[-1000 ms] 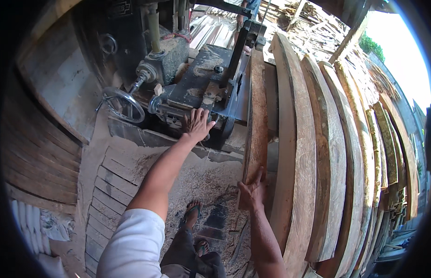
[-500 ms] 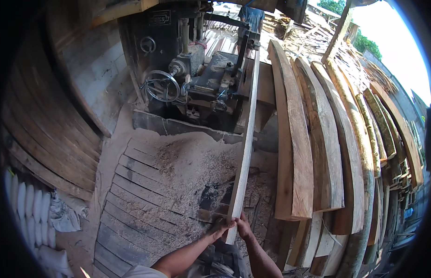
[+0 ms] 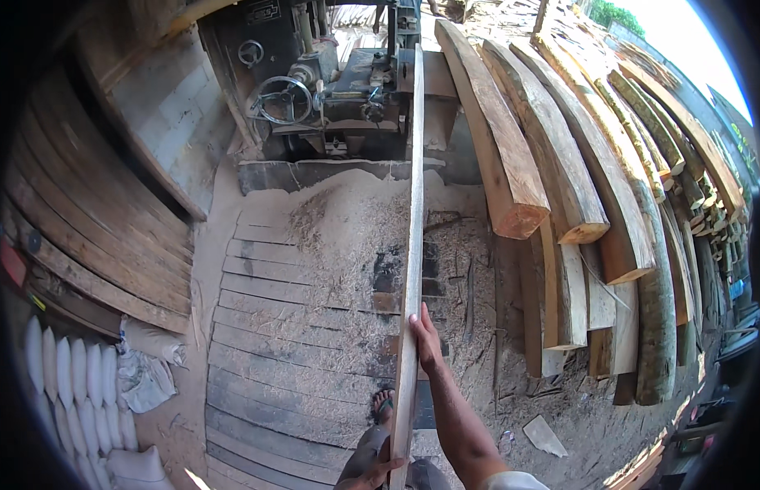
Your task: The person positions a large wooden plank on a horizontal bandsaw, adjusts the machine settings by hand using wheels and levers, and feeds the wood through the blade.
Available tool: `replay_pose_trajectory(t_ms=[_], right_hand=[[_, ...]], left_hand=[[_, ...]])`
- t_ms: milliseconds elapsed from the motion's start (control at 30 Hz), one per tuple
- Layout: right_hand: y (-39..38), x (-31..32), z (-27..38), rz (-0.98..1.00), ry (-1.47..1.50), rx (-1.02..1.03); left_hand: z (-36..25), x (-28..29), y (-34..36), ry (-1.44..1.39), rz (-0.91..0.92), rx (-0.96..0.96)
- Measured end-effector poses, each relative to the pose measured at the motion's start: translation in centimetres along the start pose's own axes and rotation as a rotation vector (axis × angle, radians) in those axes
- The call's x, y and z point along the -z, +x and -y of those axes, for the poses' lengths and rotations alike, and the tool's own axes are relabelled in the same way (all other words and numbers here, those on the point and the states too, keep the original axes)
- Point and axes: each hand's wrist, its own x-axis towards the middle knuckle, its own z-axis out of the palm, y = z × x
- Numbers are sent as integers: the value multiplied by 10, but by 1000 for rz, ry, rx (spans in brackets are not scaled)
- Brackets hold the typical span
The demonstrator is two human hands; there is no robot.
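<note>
A long, narrow wooden board point(image 3: 413, 245) runs from the lower edge up to the machine, its far end beside the machine's front at the top. My right hand point(image 3: 426, 339) grips its right side about midway, fingers lying along the edge. Close to the near end, my left hand point(image 3: 375, 474) holds the board from the left; part of that hand is cut off by the lower edge. The dark machine point(image 3: 347, 90), with a large metal handwheel point(image 3: 283, 100), stands at the far end of the board.
Several thick timber beams point(image 3: 498, 131) lie side by side on the right, their near ends jutting toward me. Sawdust point(image 3: 339, 204) is heaped before the machine, spreading over the slatted floor point(image 3: 266, 327). White sacks point(image 3: 78, 367) are stacked at the left beside wooden planks point(image 3: 94, 220).
The board has come back toward me, away from the machine, and now stands more upright in the view. My hands have separated: the left is at the near end, the right farther up.
</note>
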Motion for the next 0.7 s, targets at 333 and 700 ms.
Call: replay_pose_trajectory(t_ms=[333, 700], right_hand=[[-204, -9, -88, 84, -3, -81], [-255, -15, -132, 160, -28, -9]], left_hand=[[211, -33, -167, 88, -84, 91], [262, -43, -211, -5, -157, 13]])
